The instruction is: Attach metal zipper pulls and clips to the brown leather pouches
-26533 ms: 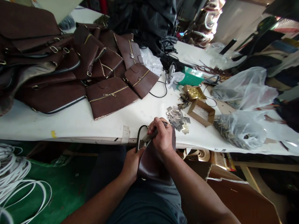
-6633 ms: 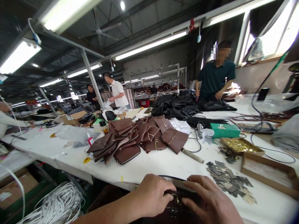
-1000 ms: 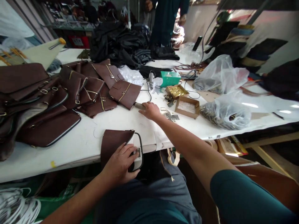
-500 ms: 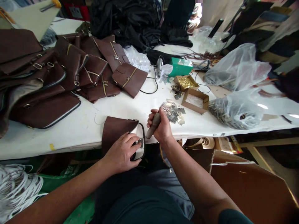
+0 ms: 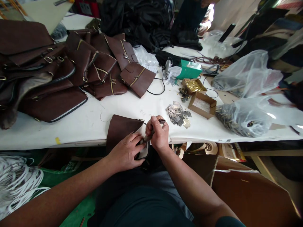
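A brown leather bag piece (image 5: 120, 127) with a zigzag-cut edge lies over the table's front edge, its pale lining showing at the right end. My left hand (image 5: 129, 149) grips that end, fingers on the lining and thumb low at the dark-bordered rim. My right hand (image 5: 158, 134) is closed around a grey-brown stick-like tool (image 5: 148, 136), whose lower end meets the lining beside my left fingertips. The tool's exact kind is unclear. Just right of my right hand lies a pile of small metal plates (image 5: 176, 113).
Brown leather bags (image 5: 54, 104) are heaped at the left. Small cardboard boxes (image 5: 203, 105), one with gold-coloured bits, stand beyond the plates. Plastic bags (image 5: 246, 116) of metal parts sit at the right. Below are a large carton (image 5: 255, 195) and coiled white cord (image 5: 19, 186).
My right hand has moved left and turned, bringing the tool's end down onto the lining by my left fingers. My left hand stays on the bag piece. The view has shifted slightly.
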Demonstrator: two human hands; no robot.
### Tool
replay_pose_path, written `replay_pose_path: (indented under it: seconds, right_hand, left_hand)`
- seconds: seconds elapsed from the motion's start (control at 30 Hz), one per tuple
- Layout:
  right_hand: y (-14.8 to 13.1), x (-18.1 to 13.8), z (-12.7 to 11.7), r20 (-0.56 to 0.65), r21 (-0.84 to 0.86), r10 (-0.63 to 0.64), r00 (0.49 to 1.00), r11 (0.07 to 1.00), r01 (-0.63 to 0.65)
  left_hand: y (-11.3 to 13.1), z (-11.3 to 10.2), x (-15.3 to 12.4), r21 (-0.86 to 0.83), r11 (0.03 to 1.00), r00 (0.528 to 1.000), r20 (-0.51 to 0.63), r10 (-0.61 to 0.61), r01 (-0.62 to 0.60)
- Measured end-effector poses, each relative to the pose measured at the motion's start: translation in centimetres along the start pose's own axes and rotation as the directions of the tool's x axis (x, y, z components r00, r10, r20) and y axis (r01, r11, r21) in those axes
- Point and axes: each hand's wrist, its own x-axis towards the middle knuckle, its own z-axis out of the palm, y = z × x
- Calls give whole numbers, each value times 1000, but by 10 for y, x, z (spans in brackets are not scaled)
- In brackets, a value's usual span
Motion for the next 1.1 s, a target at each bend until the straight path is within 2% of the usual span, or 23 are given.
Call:
replay_pose_path:
  seconds: [0.17,0.23,0.33,0.47,0.57,0.7,0.87,1.0,1.1]
  right_hand:
    - [4,-17,-6,117,-242,-55,992,967,82]
    - [4,-19,-8,134,-278,-74,988,954,109]
    - [-5,-18,-7,138,-205,-90,986,972,117]
    - [-23,-23,-2,102,-6,-224,969,974,226]
    - [-23,-31,-4,158,-25,-272,949,960,279]
    - [-5,-35,-12,223,-226,-198,954,942,248]
    - [2,-29,-12,205,-182,-228,952,947,266]
    - [-6,-34,-19,162,-238,-189,969,945,224]
    - [-11,-54,-38,36,-278,-97,995,955,103]
  left_hand:
    - [-1,1,1,-25,1000,1000,-3,17,-17]
    - [-2,2,0,-29,999,1000,-15,27,-27]
    - [-3,3,-2,-23,999,999,-20,26,-27]
    - [-4,2,-3,-44,998,999,-33,32,-33]
    - [-3,-1,-2,-89,996,1000,-24,14,-16]
    - [0,-2,-1,-64,998,1000,-9,-2,2]
    - [3,-3,1,-28,1000,1000,3,9,-9]
    - [7,-7,1,-7,1000,999,29,18,-18]
    - [11,-9,0,38,999,999,45,-9,7]
